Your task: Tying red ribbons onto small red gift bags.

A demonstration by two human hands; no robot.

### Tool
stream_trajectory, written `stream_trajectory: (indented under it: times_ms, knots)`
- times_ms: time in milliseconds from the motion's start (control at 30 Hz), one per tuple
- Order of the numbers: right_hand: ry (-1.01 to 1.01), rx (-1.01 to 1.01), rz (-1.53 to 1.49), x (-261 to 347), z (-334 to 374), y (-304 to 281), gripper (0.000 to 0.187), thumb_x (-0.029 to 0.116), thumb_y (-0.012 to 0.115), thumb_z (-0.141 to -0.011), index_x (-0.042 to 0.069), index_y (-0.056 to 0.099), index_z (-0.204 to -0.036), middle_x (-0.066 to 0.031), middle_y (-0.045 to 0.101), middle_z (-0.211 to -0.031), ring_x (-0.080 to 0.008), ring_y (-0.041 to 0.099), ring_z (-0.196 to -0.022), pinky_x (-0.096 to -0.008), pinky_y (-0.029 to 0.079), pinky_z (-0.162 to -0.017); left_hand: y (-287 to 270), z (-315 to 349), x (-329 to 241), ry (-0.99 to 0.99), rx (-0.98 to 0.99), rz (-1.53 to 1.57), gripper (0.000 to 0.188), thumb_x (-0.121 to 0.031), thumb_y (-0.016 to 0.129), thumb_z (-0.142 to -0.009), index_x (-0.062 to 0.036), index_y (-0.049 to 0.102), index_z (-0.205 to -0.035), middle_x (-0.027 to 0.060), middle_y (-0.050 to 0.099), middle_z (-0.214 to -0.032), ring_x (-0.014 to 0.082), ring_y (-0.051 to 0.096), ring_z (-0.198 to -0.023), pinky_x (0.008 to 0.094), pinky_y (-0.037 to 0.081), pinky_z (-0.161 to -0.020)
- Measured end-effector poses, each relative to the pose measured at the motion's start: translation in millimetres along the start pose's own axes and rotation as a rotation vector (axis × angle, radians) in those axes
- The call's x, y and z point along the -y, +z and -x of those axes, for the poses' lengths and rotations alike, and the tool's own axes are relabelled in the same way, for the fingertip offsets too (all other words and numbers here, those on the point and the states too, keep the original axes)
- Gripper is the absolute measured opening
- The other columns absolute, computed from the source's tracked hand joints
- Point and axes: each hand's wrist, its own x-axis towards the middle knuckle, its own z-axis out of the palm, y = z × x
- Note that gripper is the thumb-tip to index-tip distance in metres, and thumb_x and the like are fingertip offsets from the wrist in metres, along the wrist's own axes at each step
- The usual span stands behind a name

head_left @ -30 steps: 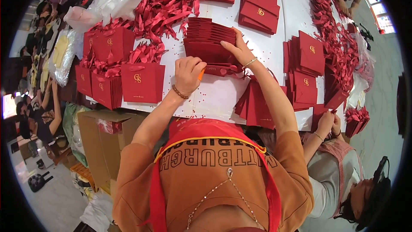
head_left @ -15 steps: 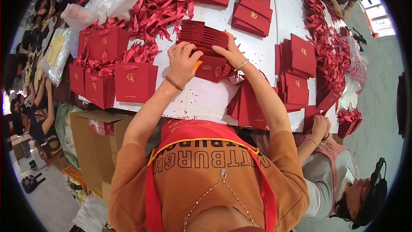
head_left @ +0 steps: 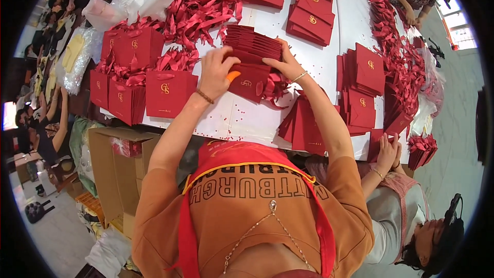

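A stack of red paper gift bags [head_left: 253, 40] with gold lettering lies before me on the white table. The front bag [head_left: 248, 82] leans toward me, with red ribbon [head_left: 276, 88] bunched at its right side. My right hand [head_left: 288, 63] grips the stack's right edge, thumb in front and some fingers hidden behind. Beside the left edge is my left hand [head_left: 215, 72], its fingers bent and slightly blurred, the thumb apart from them. That thumb wears an orange cover [head_left: 233, 75]. Whether the left fingertips touch the bags is hard to see.
Red bags stand at left [head_left: 167, 95] and right [head_left: 368, 69], with more near the front edge [head_left: 303, 126]. Loose ribbons [head_left: 206, 2] heap at the back. An open cardboard box [head_left: 114, 177] is below left. A co-worker's hands [head_left: 387, 157] hold a bag at right.
My left hand has shifted slightly and its fingers have loosened from the front bag's edge. My right hand stays at the stack. The whole view has moved a little.
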Motion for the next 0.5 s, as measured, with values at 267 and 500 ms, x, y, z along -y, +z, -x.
stream_trajectory:
  times_ms: [267,500]
  knots:
    - [0.003,-0.043,0.03,-0.2,5.3,7.5,0.065,0.026,0.065,-0.08,-0.004,0.027,-0.122,-0.0156,0.047,-0.113,-0.0188,0.047,-0.105,-0.029,0.038,-0.091,-3.8,3.3,-7.9,-0.008,-0.025,-0.281,0.033,-0.018,0.072,-0.063,-0.0115,0.059,-0.093,0.0059,0.049,-0.101,0.0248,0.045,-0.095,0.0383,0.035,-0.078]
    - [0.015,-0.042,0.029,1.2,2.9,4.5,0.065,0.034,0.063,-0.08,-0.004,0.029,-0.122,-0.0145,0.047,-0.112,-0.0186,0.047,-0.104,-0.0289,0.037,-0.091,-5.2,-0.2,1.1,-0.086,0.26,0.044,0.03,-0.015,0.07,-0.062,-0.0095,0.056,-0.089,0.0048,0.05,-0.095,0.0235,0.047,-0.09,0.0364,0.035,-0.074]
